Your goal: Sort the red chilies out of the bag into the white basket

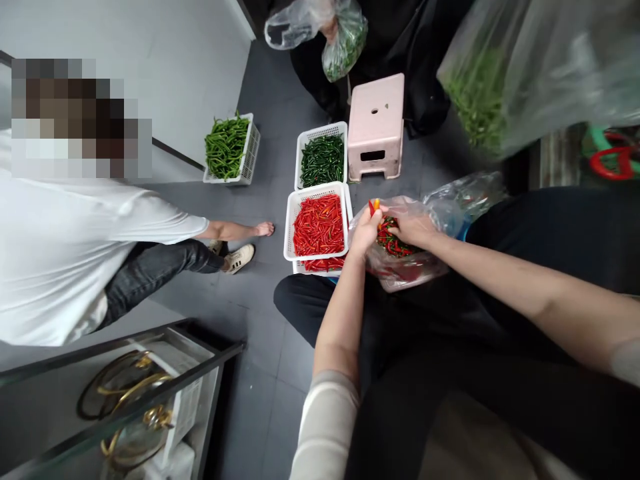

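My left hand [367, 233] is closed on chili peppers [377, 204], one red and one orange, whose ends stick up past the fingers. It is at the near edge of a clear plastic bag [415, 267]. Inside that bag's mouth, my right hand [417, 230] reaches down to a heap of mixed red and green chilies [395, 241]. Its fingertips are hidden among the chilies and plastic. Left of the bag, a white basket of red chilies [320, 227] rests on another basket of red chilies [325, 265].
Behind stand a basket of dark green chilies [323, 160] and a pink stool [376, 127]. A basket of long green peppers [226, 148] is farther left. A person in a white shirt [100, 247] leans in, one hand [265, 229] low. Bags of greens [345, 47] hang above; a metal rack [200, 373] stands lower left.
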{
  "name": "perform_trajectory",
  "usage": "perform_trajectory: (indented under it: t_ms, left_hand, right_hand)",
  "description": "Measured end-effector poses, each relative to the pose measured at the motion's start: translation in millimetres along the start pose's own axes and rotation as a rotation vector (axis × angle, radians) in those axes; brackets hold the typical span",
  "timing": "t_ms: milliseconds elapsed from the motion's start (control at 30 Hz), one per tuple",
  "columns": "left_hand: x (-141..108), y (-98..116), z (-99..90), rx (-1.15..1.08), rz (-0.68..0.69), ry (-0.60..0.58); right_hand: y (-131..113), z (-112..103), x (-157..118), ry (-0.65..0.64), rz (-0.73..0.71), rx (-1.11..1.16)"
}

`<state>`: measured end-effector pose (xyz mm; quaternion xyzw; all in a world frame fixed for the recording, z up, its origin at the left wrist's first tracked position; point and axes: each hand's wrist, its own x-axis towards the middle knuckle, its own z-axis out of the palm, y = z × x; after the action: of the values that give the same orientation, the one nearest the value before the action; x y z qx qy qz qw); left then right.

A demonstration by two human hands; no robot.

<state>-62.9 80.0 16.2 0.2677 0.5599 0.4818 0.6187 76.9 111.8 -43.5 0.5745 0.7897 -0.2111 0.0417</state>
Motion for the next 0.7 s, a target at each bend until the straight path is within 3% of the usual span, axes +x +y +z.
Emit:
perform_trajectory:
  t_ms: [67, 167, 367, 433, 600, 700]
  left_hand:
    - [-4, 0, -3.2, -0.035, 0.025, -0.068]
    - [-10, 0, -9.0, -0.061, 0.005, -0.075]
    - [-40, -2, -18.6, -0.054, -0.119, 0.008]
    - [-54, -10, -18.9, -0.037, -0.134, 0.059]
    - [-72, -33, -8.8, 0.073, -0.196, 0.094]
    - [-69, -40, -0.7, 0.131, -0.095, 0.062]
  right_hand:
    - [-9, 13, 8, 0.042, 0.031, -0.015]
    - [-13, 21, 12, 0.058, 0.052, -0.061]
    - [7, 6, -11, -0.038, -0.117, 0.002]
    - [16, 0, -21, -0.082, -0.091, 0.214]
    - [26, -12, -44, -0.292, 0.056, 1.072]
    - [22, -22, -50, -0.402, 0.159, 1.411]
